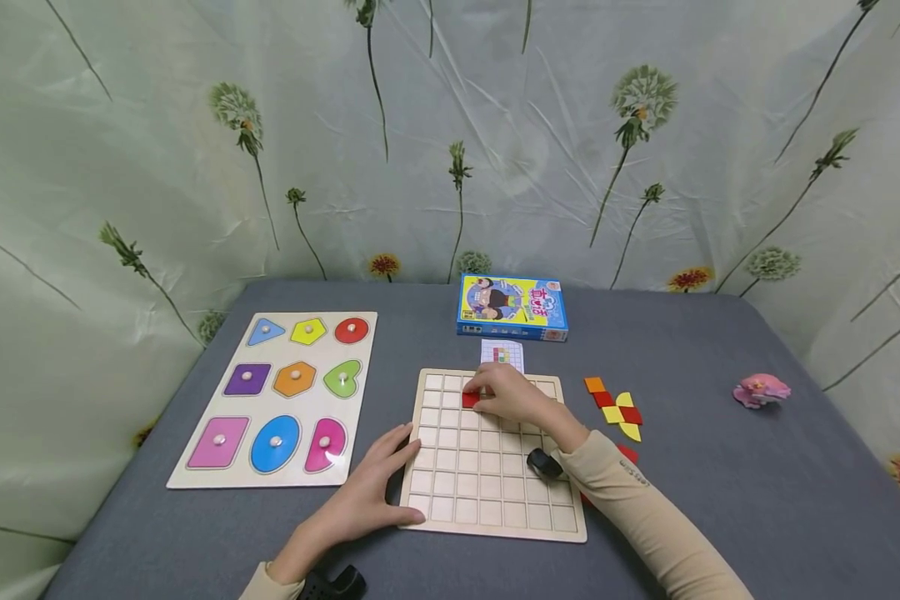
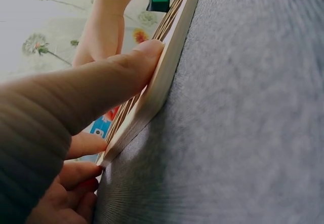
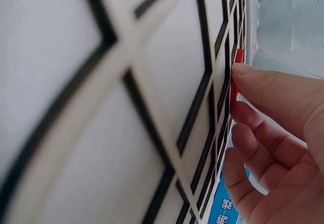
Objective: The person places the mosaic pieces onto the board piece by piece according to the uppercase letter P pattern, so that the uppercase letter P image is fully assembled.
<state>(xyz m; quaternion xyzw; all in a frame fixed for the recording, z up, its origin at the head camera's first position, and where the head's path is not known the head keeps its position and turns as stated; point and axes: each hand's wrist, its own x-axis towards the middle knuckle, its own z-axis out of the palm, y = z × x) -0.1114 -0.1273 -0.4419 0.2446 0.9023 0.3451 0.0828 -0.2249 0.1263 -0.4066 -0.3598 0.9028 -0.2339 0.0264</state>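
A square wooden grid board point(image 1: 480, 483) with pale cells lies on the grey table. Over its far rows my right hand point(image 1: 513, 393) pinches a small red square tile point(image 1: 470, 401) between thumb and fingers. The right wrist view shows the thumb on this tile point(image 3: 235, 77), which is tilted close against the grid. At the board's near left corner my left hand point(image 1: 378, 483) rests with fingers spread. Its thumb point(image 2: 136, 64) lies on the rim, and its other fingertips touch the left edge. Just beyond the board lies a printed pattern card point(image 1: 502, 353).
Loose red, yellow and orange pieces point(image 1: 618, 408) lie right of the board, some partly hidden by my right arm. A knobbed shape puzzle point(image 1: 270, 479) is at left. A blue game box point(image 1: 512, 307) stands behind the card; a pink figurine point(image 1: 761, 390) sits far right.
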